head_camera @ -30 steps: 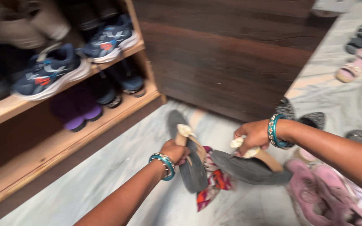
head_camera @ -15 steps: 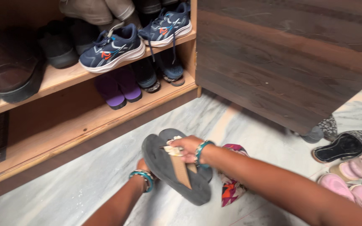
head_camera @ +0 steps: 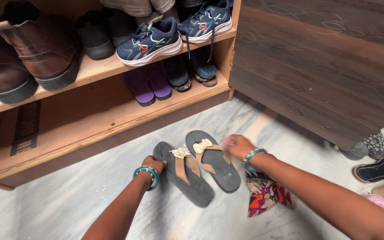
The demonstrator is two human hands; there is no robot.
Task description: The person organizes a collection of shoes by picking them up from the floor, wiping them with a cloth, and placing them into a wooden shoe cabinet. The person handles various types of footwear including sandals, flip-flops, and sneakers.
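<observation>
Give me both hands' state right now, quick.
Left hand: on the edge of the left sandal; closed or not cannot be told.
Right hand: touching the right sandal; grip unclear.

On the wooden shoe rack [head_camera: 90, 120] before you, brown leather boots [head_camera: 23, 49] stand at the upper shelf's left end and navy sneakers [head_camera: 156, 40] at its right end. Purple slippers [head_camera: 147, 84] sit on the lower shelf's right side. A patterned cloth [head_camera: 267, 195] lies on the marble floor [head_camera: 67, 204]; a black slipper [head_camera: 381, 168] lies near the right edge.
</observation>
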